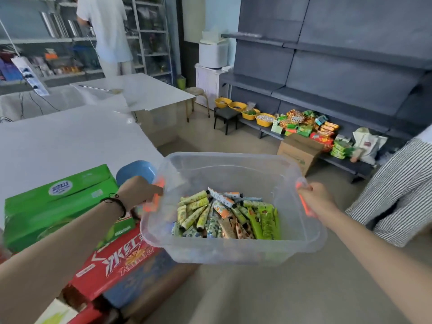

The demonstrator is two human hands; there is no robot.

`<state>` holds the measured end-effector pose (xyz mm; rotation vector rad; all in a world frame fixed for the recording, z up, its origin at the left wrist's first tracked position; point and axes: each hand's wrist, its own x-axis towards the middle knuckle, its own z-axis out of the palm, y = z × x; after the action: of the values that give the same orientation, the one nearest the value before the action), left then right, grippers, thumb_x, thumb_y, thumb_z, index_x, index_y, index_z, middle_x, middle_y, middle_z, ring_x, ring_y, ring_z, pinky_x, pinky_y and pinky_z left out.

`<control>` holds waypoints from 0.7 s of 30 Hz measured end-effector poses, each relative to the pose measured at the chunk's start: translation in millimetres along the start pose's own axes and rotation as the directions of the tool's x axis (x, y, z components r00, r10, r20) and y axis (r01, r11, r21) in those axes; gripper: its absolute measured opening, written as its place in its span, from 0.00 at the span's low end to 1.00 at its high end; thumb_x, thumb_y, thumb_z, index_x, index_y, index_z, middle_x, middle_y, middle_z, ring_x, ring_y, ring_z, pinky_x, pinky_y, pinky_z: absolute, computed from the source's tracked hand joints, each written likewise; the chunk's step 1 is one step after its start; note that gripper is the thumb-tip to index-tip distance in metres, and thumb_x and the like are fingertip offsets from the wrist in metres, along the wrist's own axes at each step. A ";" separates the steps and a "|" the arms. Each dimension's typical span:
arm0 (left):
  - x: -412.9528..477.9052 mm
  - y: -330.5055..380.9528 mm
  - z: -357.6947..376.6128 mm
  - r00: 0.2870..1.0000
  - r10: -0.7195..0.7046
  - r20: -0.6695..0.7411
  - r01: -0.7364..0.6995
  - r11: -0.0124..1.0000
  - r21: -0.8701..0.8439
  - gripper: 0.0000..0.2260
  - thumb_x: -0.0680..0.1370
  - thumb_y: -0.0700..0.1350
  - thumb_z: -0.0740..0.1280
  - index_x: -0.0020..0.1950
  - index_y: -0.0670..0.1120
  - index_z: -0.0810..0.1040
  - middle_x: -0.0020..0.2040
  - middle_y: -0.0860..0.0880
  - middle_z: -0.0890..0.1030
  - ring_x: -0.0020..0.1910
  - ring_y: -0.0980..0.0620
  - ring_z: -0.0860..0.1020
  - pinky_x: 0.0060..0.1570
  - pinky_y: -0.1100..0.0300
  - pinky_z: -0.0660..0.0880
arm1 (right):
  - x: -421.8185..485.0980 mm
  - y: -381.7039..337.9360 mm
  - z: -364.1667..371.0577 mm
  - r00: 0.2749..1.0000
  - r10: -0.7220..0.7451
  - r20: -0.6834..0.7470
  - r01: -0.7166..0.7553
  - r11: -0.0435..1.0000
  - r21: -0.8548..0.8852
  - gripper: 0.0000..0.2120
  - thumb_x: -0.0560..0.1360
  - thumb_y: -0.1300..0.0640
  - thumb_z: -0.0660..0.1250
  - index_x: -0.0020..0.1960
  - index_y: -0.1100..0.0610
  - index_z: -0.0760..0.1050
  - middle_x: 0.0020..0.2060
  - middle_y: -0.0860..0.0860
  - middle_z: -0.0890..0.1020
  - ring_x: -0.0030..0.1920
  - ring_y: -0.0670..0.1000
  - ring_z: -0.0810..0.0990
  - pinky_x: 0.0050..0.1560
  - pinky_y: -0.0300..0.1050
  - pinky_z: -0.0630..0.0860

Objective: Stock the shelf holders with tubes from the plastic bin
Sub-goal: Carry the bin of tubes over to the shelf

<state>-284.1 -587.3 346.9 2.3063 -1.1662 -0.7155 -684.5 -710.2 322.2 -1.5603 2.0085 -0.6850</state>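
Looks like the stocking hasn't really started. The clear plastic bin (233,249) is up in the air, carried over the floor, with the left hand (140,191) curled round one orange handle (155,197) and the right hand (315,198) gripping the other. A heap of tubes (224,216) sits in the bottom, none taken out as far as I can tell. The grey shelves (339,66) ahead are mostly bare, snack packs (311,129) on the lowest one. Can't spot any holders from here, and the tube labels are too blurry to read. Someone in stripes (402,183) is cut off at the right.
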 end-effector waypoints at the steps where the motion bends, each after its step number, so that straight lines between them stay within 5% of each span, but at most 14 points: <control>1: 11.5 15.8 6.6 1.000 0.005 -0.005 -0.005 1.000 0.009 0.20 0.69 0.46 0.71 0.19 0.44 0.69 0.14 0.52 0.67 0.22 0.50 0.67 0.26 0.63 0.60 | 20.6 1.4 -3.9 1.000 0.006 -0.003 -0.006 1.000 0.017 0.23 0.78 0.46 0.56 0.31 0.60 0.70 0.25 0.56 0.75 0.29 0.56 0.76 0.36 0.45 0.70; 7: 89.7 97.2 39.0 1.000 -0.003 0.027 0.004 1.000 -0.017 0.18 0.69 0.46 0.71 0.22 0.43 0.71 0.14 0.52 0.69 0.20 0.51 0.67 0.26 0.63 0.62 | 135.8 -8.6 -15.7 1.000 -0.005 -0.009 0.005 1.000 0.015 0.22 0.78 0.46 0.57 0.30 0.57 0.68 0.26 0.53 0.72 0.30 0.56 0.74 0.32 0.42 0.66; 15: 244.5 182.2 74.2 1.000 0.007 0.006 -0.007 0.998 -0.057 0.18 0.68 0.44 0.71 0.21 0.43 0.69 0.15 0.51 0.68 0.17 0.51 0.65 0.26 0.64 0.61 | 297.7 -48.4 7.5 1.000 0.004 0.010 -0.004 1.000 0.006 0.20 0.76 0.49 0.56 0.30 0.59 0.71 0.27 0.57 0.76 0.33 0.59 0.80 0.35 0.43 0.73; 21: 356.9 255.2 86.2 1.000 -0.002 -0.008 0.002 0.998 -0.056 0.18 0.68 0.45 0.72 0.22 0.42 0.70 0.15 0.52 0.68 0.21 0.48 0.67 0.27 0.63 0.63 | 421.7 -88.8 15.0 0.999 -0.041 0.003 0.041 0.999 -0.004 0.18 0.79 0.50 0.57 0.33 0.57 0.70 0.28 0.55 0.75 0.28 0.54 0.75 0.30 0.42 0.68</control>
<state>-308.2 -1033.8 348.5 2.2625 -1.1259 -0.7303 -702.0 -1140.8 335.0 -1.6075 1.9818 -0.6940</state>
